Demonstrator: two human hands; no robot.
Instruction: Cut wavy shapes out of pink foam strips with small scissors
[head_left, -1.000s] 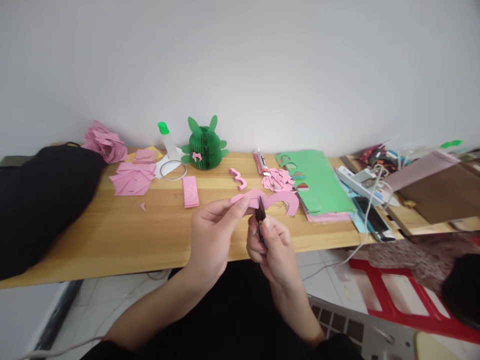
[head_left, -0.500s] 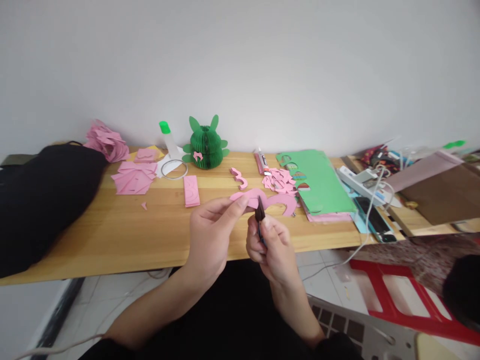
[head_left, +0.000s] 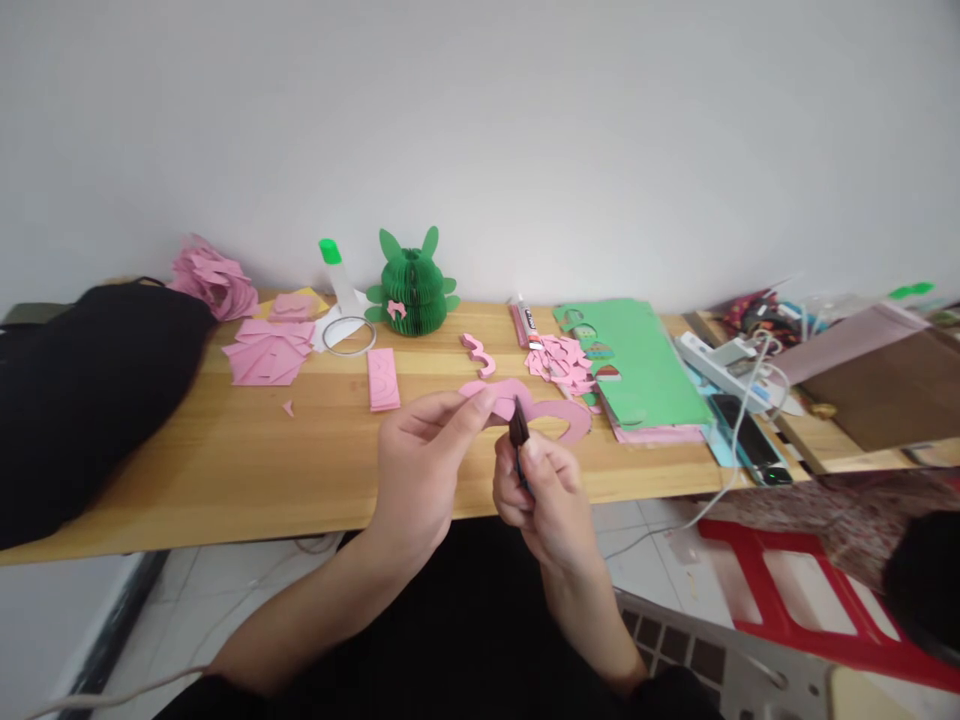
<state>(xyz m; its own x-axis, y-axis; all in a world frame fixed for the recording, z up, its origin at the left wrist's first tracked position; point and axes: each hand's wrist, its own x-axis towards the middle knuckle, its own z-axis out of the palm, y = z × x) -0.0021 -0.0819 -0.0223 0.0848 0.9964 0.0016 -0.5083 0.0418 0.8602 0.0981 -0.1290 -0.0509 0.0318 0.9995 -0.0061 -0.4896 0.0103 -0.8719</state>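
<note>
My left hand [head_left: 427, 450] pinches a piece of pink paper [head_left: 511, 392] between thumb and fingers, above the front of the table. Wrapped around the handles of dark scissors [head_left: 517, 425], my right hand [head_left: 544, 485] holds the blades upright against that paper. A curved pink strip [head_left: 574, 422] hangs from the paper to the right of the blades. Just beyond lies a wavy pink cut-out [head_left: 478, 356]. A pile of pink scraps [head_left: 559, 362] is to its right, and a folded pink rectangle with a drawn outline [head_left: 383, 379] lies to its left.
A green honeycomb paper figure [head_left: 414, 295] stands by the wall, near a green-capped glue bottle [head_left: 339, 275] and a ring [head_left: 349, 336]. A green folder [head_left: 645, 365], phone [head_left: 750, 440] and power strip [head_left: 720, 368] are right; a black bag [head_left: 97, 400] is left.
The curved pink strip right of the scissors has dropped slightly and swung downward. Both hands keep nearly the same place and hold.
</note>
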